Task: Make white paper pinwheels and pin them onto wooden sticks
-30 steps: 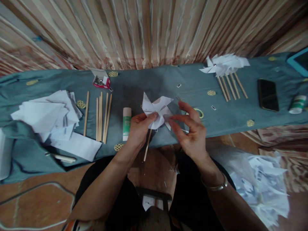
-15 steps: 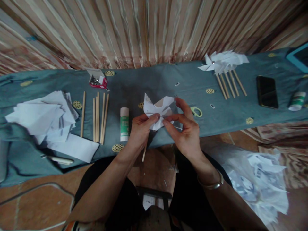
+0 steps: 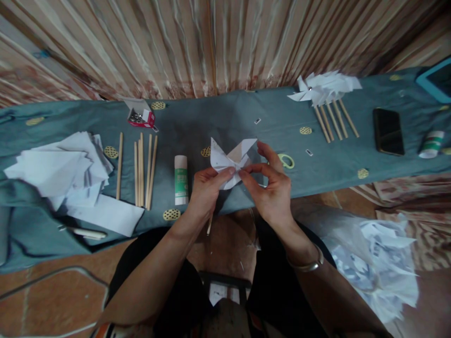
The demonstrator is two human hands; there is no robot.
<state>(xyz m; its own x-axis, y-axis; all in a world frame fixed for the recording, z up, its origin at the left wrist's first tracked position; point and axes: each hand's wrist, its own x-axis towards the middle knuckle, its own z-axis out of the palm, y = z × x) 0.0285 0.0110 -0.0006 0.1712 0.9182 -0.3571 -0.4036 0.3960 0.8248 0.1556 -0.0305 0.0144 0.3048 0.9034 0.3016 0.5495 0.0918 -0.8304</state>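
A white paper pinwheel (image 3: pixel 222 157) is held between both hands above the table's front edge, its folded blades pointing up and outward. My left hand (image 3: pixel 207 190) is closed on its left side, thumb pressed near the centre. Under that hand a thin wooden stick (image 3: pixel 210 224) pokes out downward; where it meets the paper is hidden. Thumb and index finger of my right hand (image 3: pixel 273 188) pinch the pinwheel just right of its centre. Left of my left hand a glue stick (image 3: pixel 181 180) lies on the cloth. Beyond my right fingers are scissors with a pale green handle (image 3: pixel 286 161).
At left lie a stack of white paper (image 3: pixel 56 164), several wooden sticks (image 3: pixel 141 171) and an open box of pins (image 3: pixel 141 116). Finished pinwheels (image 3: pixel 326 89), a phone (image 3: pixel 388 131) and another glue stick (image 3: pixel 431 144) are at right. A plastic bag (image 3: pixel 377 267) sits on the floor.
The pinwheel's upper right blade now stands up sharper and more pointed. Both hands keep nearly the same place and hold; the whole view has shifted slightly.
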